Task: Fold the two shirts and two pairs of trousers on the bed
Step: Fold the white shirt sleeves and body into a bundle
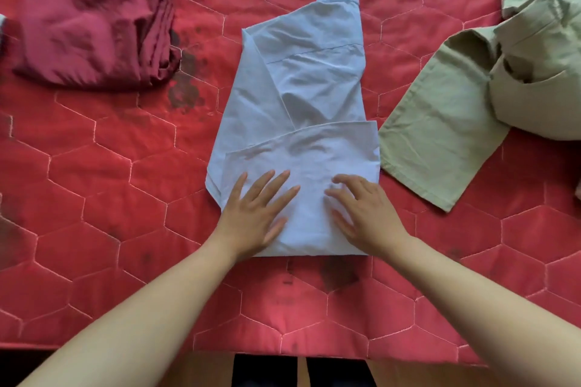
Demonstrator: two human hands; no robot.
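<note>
shirt: light blue shirt (301, 110), partly folded, mid-bed (94, 166)
left hand (256, 214): fingers flat, pressing hem fold
right hand (366, 214): fingers spread, slightly bent, on shirt
others: maroon garment (94, 28) folded far left; olive garment (471, 110) right

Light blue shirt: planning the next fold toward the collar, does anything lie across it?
Nothing visible lies across the light blue shirt; left hand and right hand rest on its near end; olive trousers lie alongside.

matt cloth shirt (301, 110) — quilted bedcover (94, 166)
</note>
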